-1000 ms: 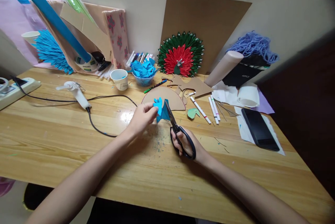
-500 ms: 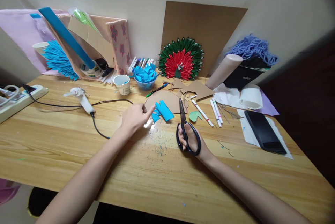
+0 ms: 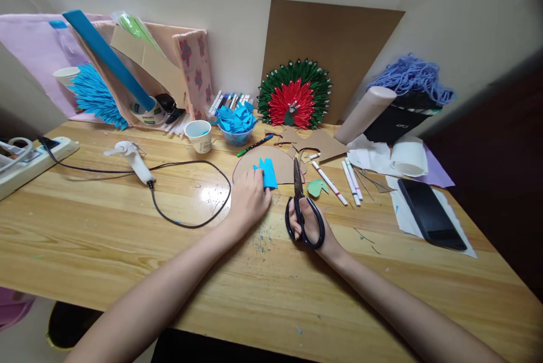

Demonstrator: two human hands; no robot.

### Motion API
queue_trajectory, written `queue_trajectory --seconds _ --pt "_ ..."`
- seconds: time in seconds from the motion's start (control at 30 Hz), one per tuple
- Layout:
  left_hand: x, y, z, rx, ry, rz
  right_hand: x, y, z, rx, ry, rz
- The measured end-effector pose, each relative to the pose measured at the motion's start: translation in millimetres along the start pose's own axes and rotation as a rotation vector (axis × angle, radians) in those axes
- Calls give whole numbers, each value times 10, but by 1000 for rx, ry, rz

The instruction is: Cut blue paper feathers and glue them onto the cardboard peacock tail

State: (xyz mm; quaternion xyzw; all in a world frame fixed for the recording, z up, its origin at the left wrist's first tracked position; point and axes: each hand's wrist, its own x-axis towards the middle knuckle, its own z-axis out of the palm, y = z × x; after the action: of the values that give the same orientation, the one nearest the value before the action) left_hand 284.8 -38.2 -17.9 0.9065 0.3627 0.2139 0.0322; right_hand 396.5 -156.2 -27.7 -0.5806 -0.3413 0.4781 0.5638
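Observation:
My left hand (image 3: pixel 249 196) is over the blue crepe paper pieces (image 3: pixel 268 172), its fingers curled down on them and partly hiding them. These pieces lie in front of a cardboard half-round (image 3: pixel 275 156) with a drawn outline. Black-handled scissors (image 3: pixel 299 210) are in my right hand (image 3: pixel 311 227), blades pointing away from me and nearly closed. Just right of the blades lies a small green paper shape (image 3: pixel 318 188).
Behind stand a bowl of blue paper pieces (image 3: pixel 236 125), a paper cup (image 3: pixel 198 137) and a red-green peacock craft (image 3: pixel 292 97). A corded glue gun (image 3: pixel 134 164) lies left. Markers (image 3: pixel 351 183) and a phone (image 3: pixel 430 213) lie right.
My left hand has moved right onto the blue paper pieces, which are now bunched closer together. The scissors have barely moved.

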Motion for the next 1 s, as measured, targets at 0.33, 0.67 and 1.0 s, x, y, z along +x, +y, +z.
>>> queue_trajectory --seconds 0.33,0.67,1.0 --pt "67 -115 53 -8 85 72 -6 5 -8 47 -43 -1" --pt "35 -70 -83 -455 255 -149 24 -106 -10 -50 103 -113" --pt "-162 199 -233 -1174 -127 -491 157 -233 -64 27 346 -203"
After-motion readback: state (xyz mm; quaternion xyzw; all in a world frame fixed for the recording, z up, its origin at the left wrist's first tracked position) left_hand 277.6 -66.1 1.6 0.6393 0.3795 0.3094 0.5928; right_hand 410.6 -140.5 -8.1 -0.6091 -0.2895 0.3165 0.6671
